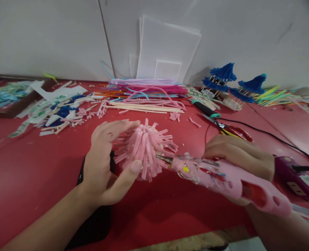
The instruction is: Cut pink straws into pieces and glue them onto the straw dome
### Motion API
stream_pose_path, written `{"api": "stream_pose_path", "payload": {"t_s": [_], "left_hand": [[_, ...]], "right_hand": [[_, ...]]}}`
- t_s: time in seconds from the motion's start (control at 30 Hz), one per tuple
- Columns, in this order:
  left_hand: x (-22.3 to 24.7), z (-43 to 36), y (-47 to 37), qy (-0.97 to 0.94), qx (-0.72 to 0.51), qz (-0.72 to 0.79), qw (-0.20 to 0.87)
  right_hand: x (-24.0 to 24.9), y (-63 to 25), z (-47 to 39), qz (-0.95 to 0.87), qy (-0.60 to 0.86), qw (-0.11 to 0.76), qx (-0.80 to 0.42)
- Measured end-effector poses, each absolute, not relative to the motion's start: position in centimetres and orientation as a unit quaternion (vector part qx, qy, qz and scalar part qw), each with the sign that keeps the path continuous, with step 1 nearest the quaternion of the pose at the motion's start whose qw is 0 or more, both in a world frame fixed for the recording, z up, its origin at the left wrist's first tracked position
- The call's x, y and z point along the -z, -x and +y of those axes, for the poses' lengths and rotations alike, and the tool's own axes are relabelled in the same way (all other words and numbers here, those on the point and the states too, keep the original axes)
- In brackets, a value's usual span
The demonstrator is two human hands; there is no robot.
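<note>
A pink tassel-like piece (pixel 145 150), made of many short strips fanning out and down from a top, is held by my left hand (pixel 106 162), with the thumb at its front and the fingers behind its upper left side. My right hand (pixel 235 157) is wrapped round a pink hot glue gun (pixel 212 176), partly hidden behind its body. The gun's metal nozzle points left and reaches the right side of the pink piece. Dried glue and coloured bits cover the gun's front.
Coloured pipe-like strips (pixel 149 92) lie at the back of the red table (pixel 52 164). Scraps (pixel 62 109) and a tray (pixel 2 113) are left. Pliers (pixel 238 132), blue roofed models (pixel 224 73) and a purple power socket (pixel 298 177) stand right. A dark object (pixel 94 226) lies under my left arm.
</note>
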State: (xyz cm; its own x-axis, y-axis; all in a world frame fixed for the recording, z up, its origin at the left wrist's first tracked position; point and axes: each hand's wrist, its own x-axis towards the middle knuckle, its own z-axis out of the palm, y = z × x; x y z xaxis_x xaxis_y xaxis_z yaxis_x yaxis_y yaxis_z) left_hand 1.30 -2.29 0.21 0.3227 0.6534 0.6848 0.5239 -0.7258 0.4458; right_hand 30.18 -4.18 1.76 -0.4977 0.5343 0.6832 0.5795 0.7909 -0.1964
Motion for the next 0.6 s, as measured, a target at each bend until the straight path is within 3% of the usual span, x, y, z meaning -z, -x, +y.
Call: {"api": "stream_pose_path", "payload": {"t_s": [0.6], "left_hand": [[-0.3, -2.1, -1.3, -0.805, -0.457, 0.367, 0.090]], "right_hand": [[-2.8, -30.4, -4.4, -0.876, 0.338, 0.344, 0.010]]}}
